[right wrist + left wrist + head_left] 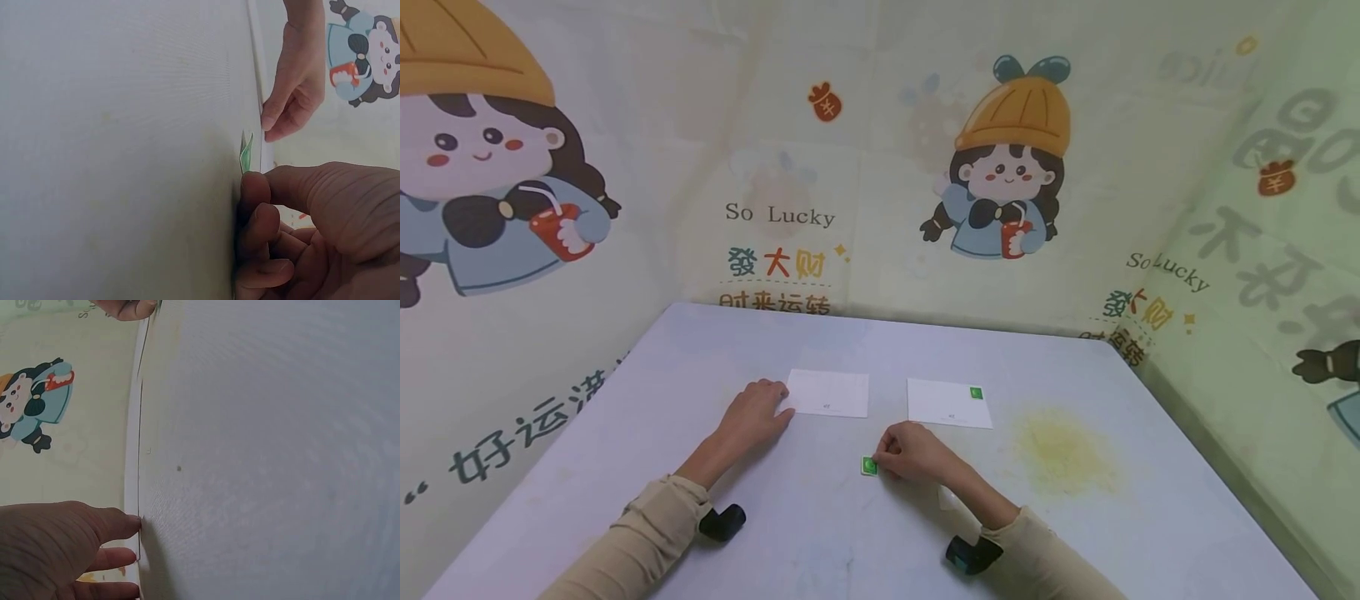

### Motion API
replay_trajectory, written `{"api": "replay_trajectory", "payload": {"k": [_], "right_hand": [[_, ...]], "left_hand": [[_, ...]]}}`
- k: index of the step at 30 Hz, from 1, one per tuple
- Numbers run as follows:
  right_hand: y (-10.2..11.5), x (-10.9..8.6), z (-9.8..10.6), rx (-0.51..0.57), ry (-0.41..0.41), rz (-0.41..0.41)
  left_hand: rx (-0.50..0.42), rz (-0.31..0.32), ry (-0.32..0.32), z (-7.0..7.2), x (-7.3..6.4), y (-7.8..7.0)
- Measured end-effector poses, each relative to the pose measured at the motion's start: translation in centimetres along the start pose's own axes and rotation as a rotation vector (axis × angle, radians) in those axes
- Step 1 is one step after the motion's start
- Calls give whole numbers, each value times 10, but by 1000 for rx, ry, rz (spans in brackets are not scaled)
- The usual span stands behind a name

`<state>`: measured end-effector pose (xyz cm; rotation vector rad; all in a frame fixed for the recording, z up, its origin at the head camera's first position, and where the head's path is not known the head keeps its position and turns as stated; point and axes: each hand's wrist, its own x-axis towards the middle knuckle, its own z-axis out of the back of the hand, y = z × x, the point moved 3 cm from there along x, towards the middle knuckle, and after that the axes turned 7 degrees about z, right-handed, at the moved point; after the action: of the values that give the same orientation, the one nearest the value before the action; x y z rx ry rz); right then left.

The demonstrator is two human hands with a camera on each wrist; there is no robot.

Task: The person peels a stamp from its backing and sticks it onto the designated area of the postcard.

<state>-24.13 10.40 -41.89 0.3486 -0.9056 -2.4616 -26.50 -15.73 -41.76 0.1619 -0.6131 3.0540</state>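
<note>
Two white cards lie flat on the table; the left card (pixel 829 393) is plain but for a small print near its lower edge. The right card (pixel 947 404) bears a green stamp (pixel 976 392) in its upper right corner. My left hand (pixel 758 414) touches the left card's left edge with its fingertips, its fingers (pixel 112 556) fairly straight. Closer to me, my right hand (pixel 916 452) pinches a second green stamp (pixel 868 466) by its right side between thumb and forefinger. In the right wrist view this stamp (pixel 246 154) looks bent, close over the table.
A small pale scrap (pixel 949 498) lies under the right forearm. To the right, a yellowish stain (pixel 1067 450) marks the white table (pixel 820 550). A printed cloth (pixel 880 167) with cartoon figures hangs behind and along the sides.
</note>
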Motion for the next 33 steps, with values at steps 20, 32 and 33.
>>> {"api": "replay_trajectory", "payload": {"k": [20, 32, 33], "right_hand": [[-2, -4, -3, 9, -9, 16], [1, -8, 2, 50, -71, 17], [1, -8, 3, 55, -75, 19]], "left_hand": [[-101, 52, 50, -4, -7, 4], [-126, 8, 25, 3, -15, -1], [-129, 5, 24, 4, -17, -2]]}}
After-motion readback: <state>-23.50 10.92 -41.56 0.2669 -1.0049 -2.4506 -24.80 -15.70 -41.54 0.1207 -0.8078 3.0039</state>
